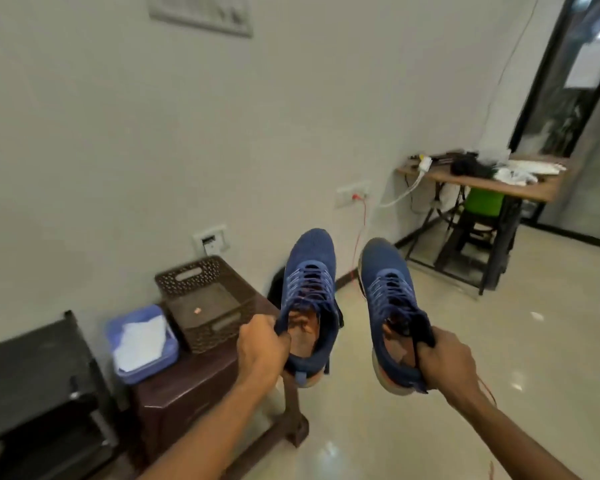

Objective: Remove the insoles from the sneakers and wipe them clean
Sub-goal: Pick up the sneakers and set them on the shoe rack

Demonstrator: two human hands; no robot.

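Two blue mesh sneakers hang in the air in front of me, toes pointing away. My left hand (pixel 262 344) grips the left sneaker (pixel 309 271) by the collar at its opening. My right hand (pixel 445 362) grips the right sneaker (pixel 388 282) the same way, fingers curled over its heel collar. An orange-brown insole (pixel 303 332) shows inside the left sneaker, and another orange-brown insole (pixel 397 346) inside the right one. Both shoes are laced.
A dark brown stool (pixel 201 386) stands at lower left, carrying a brown perforated basket (pixel 201 303) and a blue tub (pixel 142 341) of white wipes. A black rack (pixel 39 382) is at far left. A wooden table (pixel 492 185) with clutter stands far right on glossy tile floor.
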